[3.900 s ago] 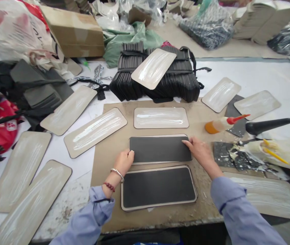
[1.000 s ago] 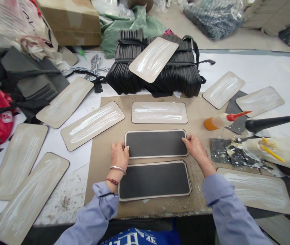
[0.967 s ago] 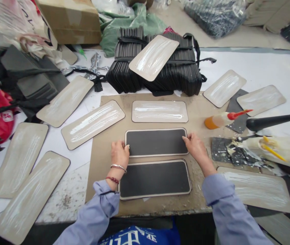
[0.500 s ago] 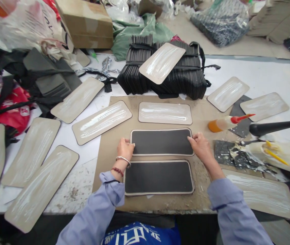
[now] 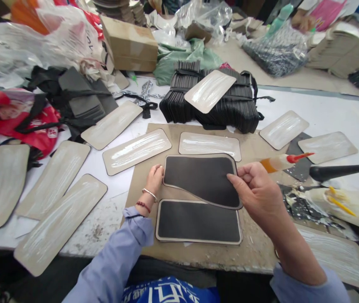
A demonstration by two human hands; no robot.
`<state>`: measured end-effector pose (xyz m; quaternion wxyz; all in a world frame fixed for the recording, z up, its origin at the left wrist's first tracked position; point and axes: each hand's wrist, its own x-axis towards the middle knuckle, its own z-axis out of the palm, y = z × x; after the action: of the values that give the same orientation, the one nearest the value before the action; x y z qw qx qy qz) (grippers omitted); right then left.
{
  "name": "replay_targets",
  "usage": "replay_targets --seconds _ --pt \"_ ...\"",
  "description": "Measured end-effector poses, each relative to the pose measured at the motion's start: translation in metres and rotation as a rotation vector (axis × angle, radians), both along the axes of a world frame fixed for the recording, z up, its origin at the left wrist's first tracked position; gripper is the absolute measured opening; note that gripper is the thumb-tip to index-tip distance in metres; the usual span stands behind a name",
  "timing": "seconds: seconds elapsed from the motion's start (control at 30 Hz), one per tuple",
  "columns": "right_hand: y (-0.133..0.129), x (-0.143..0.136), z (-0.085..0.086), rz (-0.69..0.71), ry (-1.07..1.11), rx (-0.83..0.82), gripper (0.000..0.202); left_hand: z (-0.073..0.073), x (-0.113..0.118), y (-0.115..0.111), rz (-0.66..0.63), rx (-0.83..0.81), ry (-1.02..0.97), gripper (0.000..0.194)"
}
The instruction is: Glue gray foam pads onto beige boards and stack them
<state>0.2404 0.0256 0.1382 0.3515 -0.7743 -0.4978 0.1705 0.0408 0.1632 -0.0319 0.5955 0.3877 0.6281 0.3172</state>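
Observation:
A black rectangular panel with rounded corners and a pale border (image 5: 198, 174) is tilted and slightly bent, its right end raised off the board. My right hand (image 5: 258, 185) grips that raised end, thumb on the black face and fingers curled behind. At the panel's left edge my left hand (image 5: 155, 179) is closed with its fingertips against the rim; the contact is partly hidden. Nearer to me lies a second, similar black panel (image 5: 198, 223), flat on the brown board (image 5: 141, 185), with its top edge partly covered by the raised one.
Several beige panels smeared with white (image 5: 136, 151) lie around the board. A strapped black bundle (image 5: 211, 105) stands behind, another beige panel on top. To the right are a red-tipped bottle (image 5: 280, 162), a black handle (image 5: 337, 171) and a glue-caked container (image 5: 346, 200).
The upper black panel's right end has risen toward me in my right hand, bending the panel. My left hand stays at its left edge. The camera view has shifted.

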Motion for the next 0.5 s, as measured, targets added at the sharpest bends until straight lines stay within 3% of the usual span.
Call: replay_targets --seconds 0.17,0.3,0.4,0.5 --pt "0.005 -0.027 0.035 0.136 -0.003 0.05 0.016 0.011 -0.007 0.001 -0.013 -0.181 -0.269 0.034" --pt "0.001 -0.027 0.049 0.088 0.079 0.027 0.019 0.02 -0.015 -0.004 -0.085 -0.227 -0.482 0.032" --pt "-0.015 -0.013 0.046 -0.008 0.178 0.001 0.024 0.029 -0.033 -0.016 -0.169 -0.157 -0.497 0.028" --pt "-0.043 0.006 0.023 -0.098 0.28 -0.072 0.028 0.041 -0.059 -0.036 -0.26 -0.121 -0.344 0.031"
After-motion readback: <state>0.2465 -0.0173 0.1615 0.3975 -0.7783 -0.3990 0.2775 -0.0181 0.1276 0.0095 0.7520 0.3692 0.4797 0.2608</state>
